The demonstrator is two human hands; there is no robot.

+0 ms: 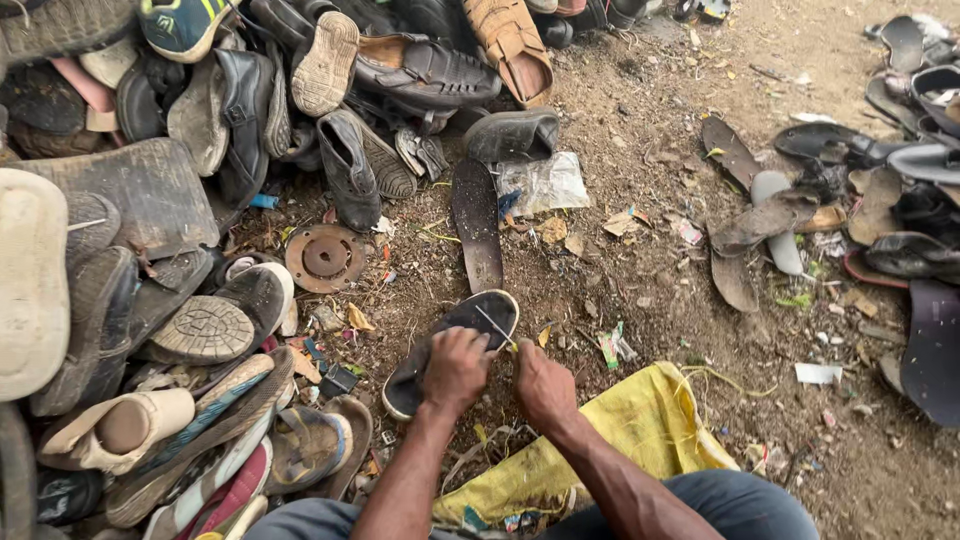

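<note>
A dark shoe sole (470, 318) with a pale rim lies tilted on the dirt in front of me. My left hand (455, 368) presses down on its middle and grips it. My right hand (542, 385) is closed around a thin metal tool (495, 327) whose tip rests on the sole's inner face. Both forearms reach in from the bottom of the view, above my knees in blue-grey trousers.
A large heap of worn shoes and sandals (150, 250) fills the left side. A rusty metal disc (324, 258), a loose black sole (477, 225) and a clear plastic bag (545, 183) lie ahead. A yellow sack (620, 430) lies by my right knee. More soles (880, 210) are scattered at right.
</note>
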